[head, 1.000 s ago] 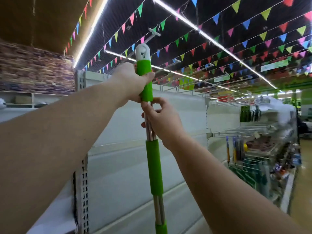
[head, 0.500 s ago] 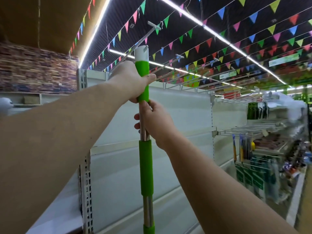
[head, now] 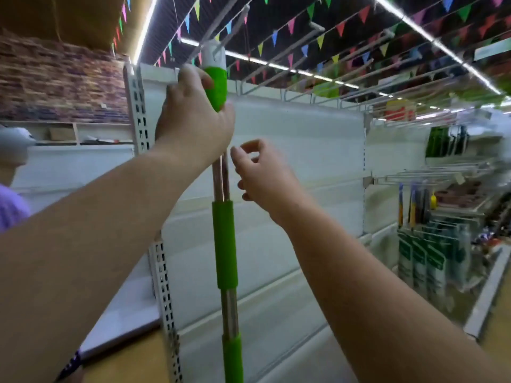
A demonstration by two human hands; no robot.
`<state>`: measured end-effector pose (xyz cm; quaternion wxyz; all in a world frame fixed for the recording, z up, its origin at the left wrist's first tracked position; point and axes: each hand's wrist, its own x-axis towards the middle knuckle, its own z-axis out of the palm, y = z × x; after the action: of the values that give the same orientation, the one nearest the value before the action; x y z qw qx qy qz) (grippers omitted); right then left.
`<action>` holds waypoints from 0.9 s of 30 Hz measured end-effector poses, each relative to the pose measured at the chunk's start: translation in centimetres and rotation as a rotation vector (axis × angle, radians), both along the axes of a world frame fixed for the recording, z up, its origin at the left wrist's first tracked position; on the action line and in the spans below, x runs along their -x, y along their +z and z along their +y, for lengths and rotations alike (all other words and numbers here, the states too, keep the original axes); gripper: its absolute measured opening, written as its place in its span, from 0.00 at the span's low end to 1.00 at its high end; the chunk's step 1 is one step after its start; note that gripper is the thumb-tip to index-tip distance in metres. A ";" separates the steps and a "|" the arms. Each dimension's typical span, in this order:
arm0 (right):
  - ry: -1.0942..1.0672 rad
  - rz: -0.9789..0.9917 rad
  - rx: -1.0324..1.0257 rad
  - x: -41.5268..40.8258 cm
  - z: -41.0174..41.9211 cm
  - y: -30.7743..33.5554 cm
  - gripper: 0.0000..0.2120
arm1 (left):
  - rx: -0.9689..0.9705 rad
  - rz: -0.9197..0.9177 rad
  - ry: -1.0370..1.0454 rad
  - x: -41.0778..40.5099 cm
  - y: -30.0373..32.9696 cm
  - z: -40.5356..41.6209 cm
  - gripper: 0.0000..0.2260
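The left hand (head: 193,125) gripped the pole (head: 229,313) high up. Its fingers (head: 190,78) were clenched round the upper green grip (head: 217,87), just under the white cap (head: 214,55). The pole stood nearly upright in the middle of the view. It ran from twelve o'clock, where the cap reached up among the wire hooks (head: 276,76) atop the shelving, down to six o'clock, where it left the frame. Below the left hand came a bare metal stretch, then a longer green sleeve (head: 225,244), more metal, and a further green piece at the bottom edge.

The right hand (head: 262,175) hung on the three o'clock side of the bare metal stretch, just beside it but apart. Its fingers (head: 249,146) were loosely curled and released, grasping nothing.

Behind the pole stood a white shelf unit (head: 290,147) with a perforated upright (head: 137,106) at ten o'clock. Toward four o'clock, packaged goods (head: 420,261) hung on pegs. Coloured pennants (head: 290,24) and a light strip (head: 414,31) crossed the dark ceiling from twelve to two o'clock. A brick-patterned wall (head: 55,84) filled ten o'clock, and at nine o'clock a person's purple sleeve (head: 11,205) showed at the frame's edge.
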<state>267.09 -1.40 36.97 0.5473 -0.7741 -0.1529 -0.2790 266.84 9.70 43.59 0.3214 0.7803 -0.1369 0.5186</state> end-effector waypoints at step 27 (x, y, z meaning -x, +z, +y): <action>-0.289 0.394 -0.398 21.1 -9.3 -17.2 0.07 | -0.215 0.781 -1.453 7.4 -19.1 -9.6 0.05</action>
<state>246.02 -10.66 19.75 0.6618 -0.7047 0.1250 -0.2230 259.49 0.12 24.52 0.5241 0.6479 -0.5341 -0.1421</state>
